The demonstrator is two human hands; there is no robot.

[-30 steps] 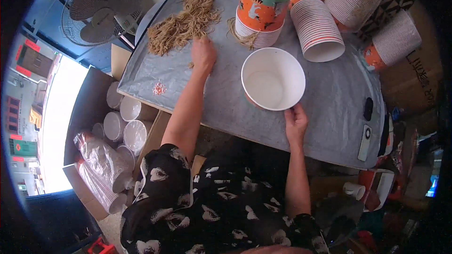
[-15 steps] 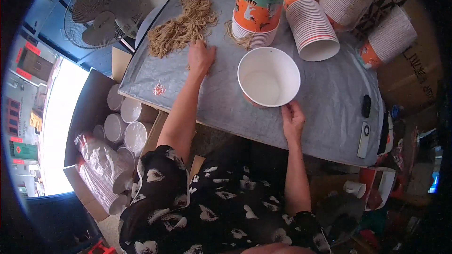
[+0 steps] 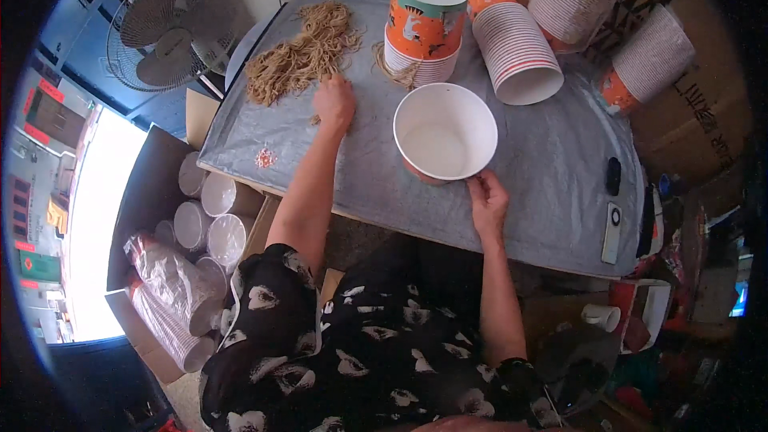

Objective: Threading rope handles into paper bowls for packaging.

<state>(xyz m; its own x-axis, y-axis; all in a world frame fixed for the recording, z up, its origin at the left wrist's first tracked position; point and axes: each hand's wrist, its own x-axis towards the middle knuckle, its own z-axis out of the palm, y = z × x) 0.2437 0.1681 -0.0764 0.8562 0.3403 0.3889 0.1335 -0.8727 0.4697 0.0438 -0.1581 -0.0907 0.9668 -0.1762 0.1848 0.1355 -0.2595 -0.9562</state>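
Observation:
A white-lined paper bucket (image 3: 445, 132) with an orange outside stands mouth up near the middle of the table. My right hand (image 3: 488, 202) pinches its near right side, thumb and fingers closed at the wall. Left of the bucket, my left hand (image 3: 334, 102) lies low over the table with its fingers curled together. A short end of brown twine (image 3: 315, 120) sticks out beside it; the rest of what it grips is hidden. Just beyond that hand spreads a loose heap of brown twine cords (image 3: 300, 56).
An upside-down bucket stack (image 3: 428, 20) stands behind, some twine at its foot. A lying stack (image 3: 524, 56) and wrapped stacks (image 3: 648, 60) are to the right. Small red-white bits (image 3: 266, 158) lie left. A carton (image 3: 264, 224) of wrapped buckets and a fan (image 3: 176, 28) flank the table.
The whole view has shifted slightly. My left hand has drawn back a little from the twine heap, its fingers now clear of the strands. My right hand stays on the bucket.

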